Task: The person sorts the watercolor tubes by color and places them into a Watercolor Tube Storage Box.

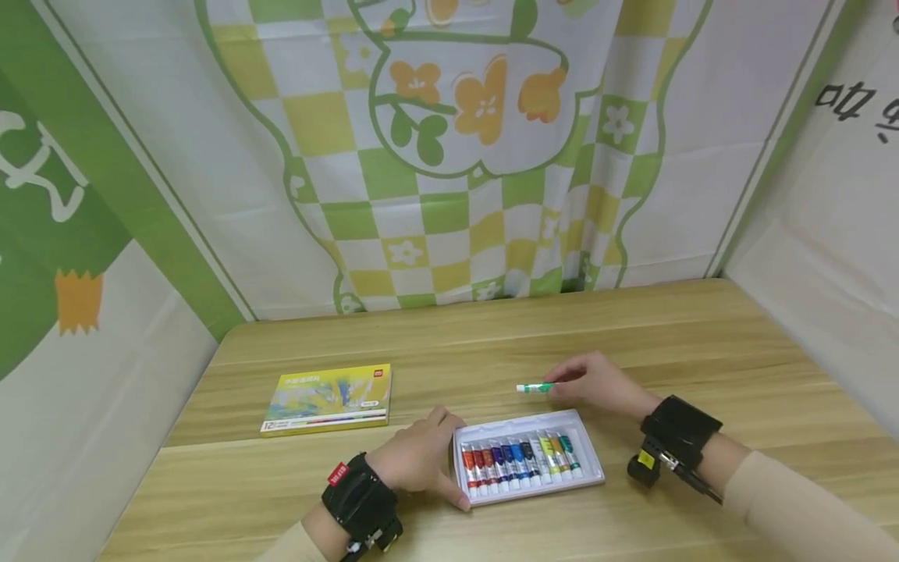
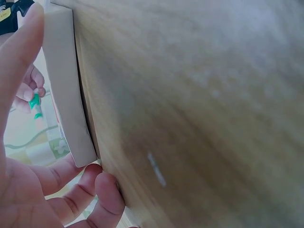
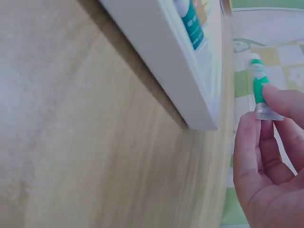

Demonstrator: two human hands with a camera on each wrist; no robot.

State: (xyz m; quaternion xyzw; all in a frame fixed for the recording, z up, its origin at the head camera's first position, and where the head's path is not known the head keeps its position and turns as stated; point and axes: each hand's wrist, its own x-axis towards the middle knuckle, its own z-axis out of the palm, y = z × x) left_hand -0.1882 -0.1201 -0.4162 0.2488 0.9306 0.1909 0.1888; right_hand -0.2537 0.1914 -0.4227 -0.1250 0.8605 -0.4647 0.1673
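A white tray (image 1: 590,468) holds a row of small paint tubes (image 1: 518,462) in several colours. My left hand (image 1: 421,453) grips the tray's left end, thumb at the near corner and fingers at the far one; the left wrist view shows the tray's side wall (image 2: 66,80) between them. Just beyond the tray's far right part, my right hand (image 1: 597,382) pinches a green paint tube (image 1: 537,387) by its flat crimped end, the white cap pointing left. In the right wrist view this tube (image 3: 259,88) is clear of the tray, between thumb and fingertips.
A yellow paint box (image 1: 330,400) lies flat on the wooden table (image 1: 449,343) to the left of the tray. Patterned cloth (image 1: 449,226) hangs along the table's back edge, with more fabric at both sides.
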